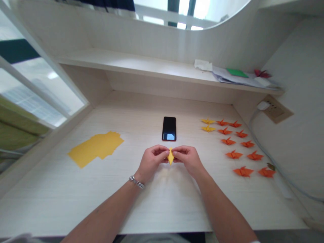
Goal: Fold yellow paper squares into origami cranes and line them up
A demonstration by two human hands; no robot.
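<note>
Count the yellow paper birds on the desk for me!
2: the back yellow bird and, just nearer the camera, the front yellow bird, both left of the orange birds. None seems hidden.

Diffuse light brightened the pale wood-grain desk (pixel 136 108), soft shadows falling on it; glare whitened the round-edged glass mirror (pixel 192 15) above; wide-angle distortion skewed the desk's sides.

left wrist (pixel 139 177): shiny silver-toned bracelet (pixel 137 182) of chunky links | forearms (pixel 111 206): bare | left hand (pixel 152 158): bare | right hand (pixel 189 158): bare
</note>
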